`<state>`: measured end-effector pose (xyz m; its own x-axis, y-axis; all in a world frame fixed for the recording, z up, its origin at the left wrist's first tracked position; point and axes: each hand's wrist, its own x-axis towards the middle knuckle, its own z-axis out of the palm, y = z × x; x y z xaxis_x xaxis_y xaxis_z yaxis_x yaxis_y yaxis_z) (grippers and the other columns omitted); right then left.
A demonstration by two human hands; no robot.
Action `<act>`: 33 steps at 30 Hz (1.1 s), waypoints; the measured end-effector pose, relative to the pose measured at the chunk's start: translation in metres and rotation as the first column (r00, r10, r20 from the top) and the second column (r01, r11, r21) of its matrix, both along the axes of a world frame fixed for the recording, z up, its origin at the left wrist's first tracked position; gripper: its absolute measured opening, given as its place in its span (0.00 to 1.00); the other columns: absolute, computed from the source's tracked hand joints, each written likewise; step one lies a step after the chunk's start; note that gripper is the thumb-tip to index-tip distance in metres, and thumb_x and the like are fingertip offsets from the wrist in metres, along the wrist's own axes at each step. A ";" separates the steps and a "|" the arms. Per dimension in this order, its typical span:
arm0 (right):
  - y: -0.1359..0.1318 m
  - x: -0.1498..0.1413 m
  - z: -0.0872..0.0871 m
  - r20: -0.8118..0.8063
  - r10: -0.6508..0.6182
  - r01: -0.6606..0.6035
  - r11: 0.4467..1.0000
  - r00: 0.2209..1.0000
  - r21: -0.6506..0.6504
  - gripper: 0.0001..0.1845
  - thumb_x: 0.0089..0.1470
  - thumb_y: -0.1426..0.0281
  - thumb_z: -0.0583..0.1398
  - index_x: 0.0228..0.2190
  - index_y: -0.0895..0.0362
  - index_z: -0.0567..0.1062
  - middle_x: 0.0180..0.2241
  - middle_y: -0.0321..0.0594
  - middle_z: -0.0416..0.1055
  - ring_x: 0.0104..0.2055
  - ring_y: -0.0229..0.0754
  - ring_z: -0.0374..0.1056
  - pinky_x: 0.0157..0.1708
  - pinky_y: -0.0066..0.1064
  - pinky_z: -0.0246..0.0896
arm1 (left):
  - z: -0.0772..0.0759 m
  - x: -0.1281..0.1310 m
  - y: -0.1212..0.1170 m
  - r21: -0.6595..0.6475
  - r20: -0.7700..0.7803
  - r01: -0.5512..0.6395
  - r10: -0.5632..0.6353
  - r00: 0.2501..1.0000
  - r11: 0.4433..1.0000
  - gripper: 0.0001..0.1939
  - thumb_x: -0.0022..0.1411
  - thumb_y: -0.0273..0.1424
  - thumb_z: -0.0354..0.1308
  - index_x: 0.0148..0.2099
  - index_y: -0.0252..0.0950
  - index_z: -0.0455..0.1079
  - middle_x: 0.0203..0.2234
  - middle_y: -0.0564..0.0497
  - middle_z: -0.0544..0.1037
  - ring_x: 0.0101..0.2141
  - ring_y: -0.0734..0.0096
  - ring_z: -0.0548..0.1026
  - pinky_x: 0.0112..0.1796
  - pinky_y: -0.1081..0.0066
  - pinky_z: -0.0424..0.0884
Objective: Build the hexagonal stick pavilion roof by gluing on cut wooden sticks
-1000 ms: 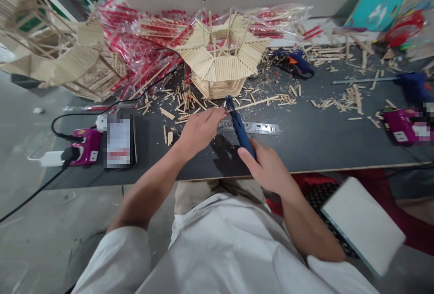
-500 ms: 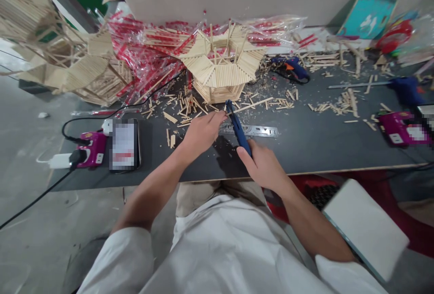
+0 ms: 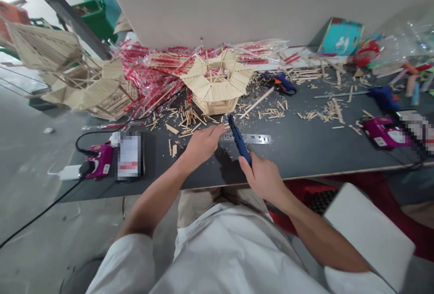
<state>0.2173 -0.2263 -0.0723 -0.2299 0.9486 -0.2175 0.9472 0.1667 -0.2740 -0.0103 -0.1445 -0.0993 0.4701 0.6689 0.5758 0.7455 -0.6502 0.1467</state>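
My left hand (image 3: 206, 142) is closed with its fingertips pinched on a short end of wooden stick, mostly hidden, just left of the tool's tip. My right hand (image 3: 263, 174) grips a blue hand cutter (image 3: 240, 140), its dark head pointing away from me. Under the cutter and left fingertips lies a metal ruler (image 3: 259, 139). A longer pale wooden stick (image 3: 257, 103) lies slanted beyond the cutter, apart from both hands. Behind it stands a small pavilion-like model (image 3: 217, 88) of thin sticks with a flared roof.
Stick offcuts (image 3: 190, 117) are scattered over the dark table (image 3: 305, 149). To the left are a larger stick model (image 3: 91, 91), a phone (image 3: 130, 156) and a purple power strip (image 3: 100, 161) with cords. Red-and-clear wrappers (image 3: 149, 72) and a blue glue gun (image 3: 281, 81) lie further back.
The long stick has come away from the cutter's jaws and now lies slanted farther off to the right. Both hands stay nearly in place; the view has tilted up and shifted right.
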 end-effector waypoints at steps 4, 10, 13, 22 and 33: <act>-0.010 0.008 -0.006 0.019 0.058 -0.058 0.997 0.998 0.041 0.27 0.77 0.54 0.45 0.39 0.57 0.73 0.35 0.50 0.80 0.38 0.56 0.77 0.33 0.38 0.54 | 0.004 -0.006 0.003 0.047 0.113 0.022 -0.027 0.993 0.999 0.13 0.79 0.25 0.50 0.55 0.32 0.76 0.41 0.43 0.87 0.39 0.66 0.87 0.39 0.72 0.78; -0.013 0.023 -0.009 0.057 0.026 -0.036 0.982 0.998 0.186 0.26 0.73 0.49 0.51 0.36 0.57 0.73 0.32 0.50 0.76 0.39 0.57 0.74 0.40 0.42 0.61 | 0.012 -0.015 0.009 0.107 0.257 -0.034 0.005 0.966 0.994 0.13 0.80 0.30 0.53 0.52 0.34 0.79 0.38 0.45 0.88 0.35 0.71 0.87 0.38 0.76 0.77; -0.006 0.032 -0.013 0.069 0.028 -0.049 0.941 0.997 0.334 0.29 0.69 0.47 0.57 0.46 0.62 0.76 0.41 0.56 0.77 0.48 0.64 0.71 0.47 0.48 0.65 | 0.009 -0.014 0.010 0.120 0.267 -0.053 0.019 0.964 0.991 0.13 0.80 0.33 0.55 0.52 0.34 0.79 0.41 0.43 0.88 0.37 0.69 0.87 0.40 0.75 0.78; 0.006 0.041 -0.045 0.001 0.087 -0.081 0.920 0.996 0.383 0.51 0.66 0.43 0.59 0.70 0.70 0.60 0.69 0.70 0.61 0.72 0.73 0.55 0.68 0.64 0.54 | 0.020 -0.010 0.017 0.055 0.345 0.001 -0.020 0.939 0.999 0.09 0.78 0.33 0.60 0.49 0.37 0.81 0.41 0.46 0.88 0.42 0.68 0.85 0.46 0.69 0.80; 0.130 0.074 0.038 -0.484 0.095 0.137 0.896 0.870 0.422 0.19 0.67 0.57 0.63 0.52 0.56 0.81 0.48 0.48 0.82 0.46 0.48 0.79 0.50 0.43 0.73 | 0.098 -0.033 0.062 0.014 0.226 -0.054 0.049 0.973 0.998 0.08 0.75 0.38 0.64 0.44 0.41 0.82 0.33 0.53 0.85 0.33 0.69 0.80 0.37 0.67 0.75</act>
<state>0.2914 -0.0967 -0.0342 -0.1735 0.9225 0.3448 0.7171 0.3583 -0.5979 -0.0433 -0.0830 -0.0012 0.2918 0.6762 0.6764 0.7271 -0.6163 0.3024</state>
